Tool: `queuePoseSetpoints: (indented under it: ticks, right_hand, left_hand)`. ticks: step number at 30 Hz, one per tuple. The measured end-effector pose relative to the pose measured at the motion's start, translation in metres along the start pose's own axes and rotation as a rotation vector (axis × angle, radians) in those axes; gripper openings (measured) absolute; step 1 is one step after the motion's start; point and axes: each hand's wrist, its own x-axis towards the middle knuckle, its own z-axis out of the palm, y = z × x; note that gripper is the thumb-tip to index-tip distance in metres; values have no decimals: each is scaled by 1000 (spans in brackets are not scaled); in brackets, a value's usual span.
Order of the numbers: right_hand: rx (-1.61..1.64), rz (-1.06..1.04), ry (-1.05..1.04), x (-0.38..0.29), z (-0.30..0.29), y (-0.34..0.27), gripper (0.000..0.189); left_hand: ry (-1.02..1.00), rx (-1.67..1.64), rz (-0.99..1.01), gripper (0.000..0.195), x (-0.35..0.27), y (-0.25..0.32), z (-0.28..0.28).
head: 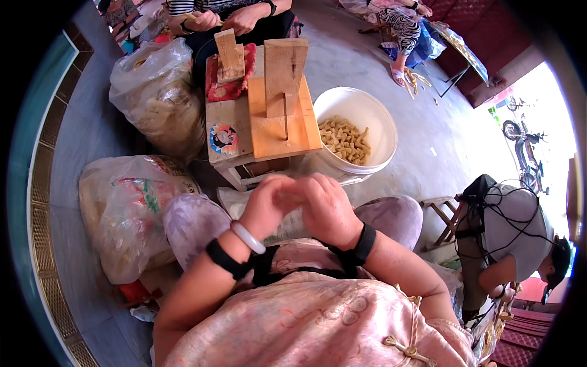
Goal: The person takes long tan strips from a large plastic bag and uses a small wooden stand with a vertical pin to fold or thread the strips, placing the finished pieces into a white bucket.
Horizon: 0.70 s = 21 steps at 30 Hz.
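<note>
My left hand (270, 202) and my right hand (328, 208) meet above my lap with fingers curled in towards each other. The fingertips are turned away and blurred, so I cannot see whether anything is between them. Just beyond the hands stands a low wooden stool (229, 114). On it lies a board (261, 142) with an upright wooden block (284, 69) and a thin dark rod (286, 117) in front of the block. Right of the stool, a white plastic bucket (385, 137) holds many short, pale-brown pieces (344, 140).
Filled clear plastic bags (156, 101) and a printed sack (133, 206) stand at left. A second wooden block (229, 57) rests on a red cloth (213, 87); behind it another person's hands (224, 20) hold a strip. A person bends over (513, 229) at right, near a wooden ladder-like frame (442, 218).
</note>
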Motion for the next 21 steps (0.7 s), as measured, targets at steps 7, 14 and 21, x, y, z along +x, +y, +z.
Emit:
queuePoseSetpoints:
  ticks: [7, 14, 21]
  right_hand:
    - [111, -22, 13, -9, -6, 13, 24]
    - [89, -36, 12, -9, -7, 5, 25]
    - [1013, 823, -263, -13, -14, 10, 28]
  left_hand:
    - [-433, -1034, -704, 17, -1, 1, -18]
    - [-429, -1058, -664, 18, -1, -4, -17]
    - [-276, -758, -477, 22, 1, 19, -11]
